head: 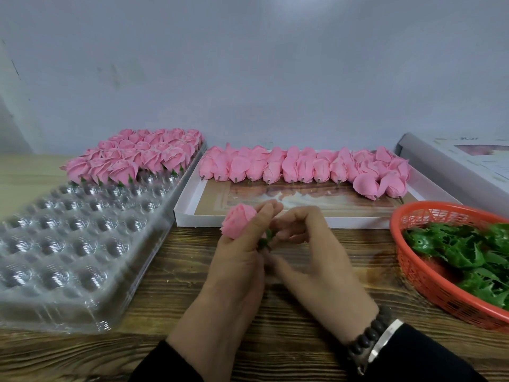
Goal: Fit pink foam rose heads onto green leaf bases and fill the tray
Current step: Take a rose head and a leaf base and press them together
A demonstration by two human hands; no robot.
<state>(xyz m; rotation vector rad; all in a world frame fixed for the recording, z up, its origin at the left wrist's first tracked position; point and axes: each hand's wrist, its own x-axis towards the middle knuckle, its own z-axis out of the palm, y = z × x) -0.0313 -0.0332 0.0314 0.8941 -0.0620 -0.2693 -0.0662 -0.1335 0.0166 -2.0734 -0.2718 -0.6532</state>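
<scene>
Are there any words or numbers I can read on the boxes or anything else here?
None can be read.
White box lid at the far right: printed lines and a picture, too blurred to read.
Open box with the loose roses: a blurry picture on its floor, no letters to make out.
Clear tray, red basket, bracelet: no writing seen.

Small craft-assembly workbench: wooden table (303, 312), bulk rose heads (303, 164), blister tray (82, 244).
</scene>
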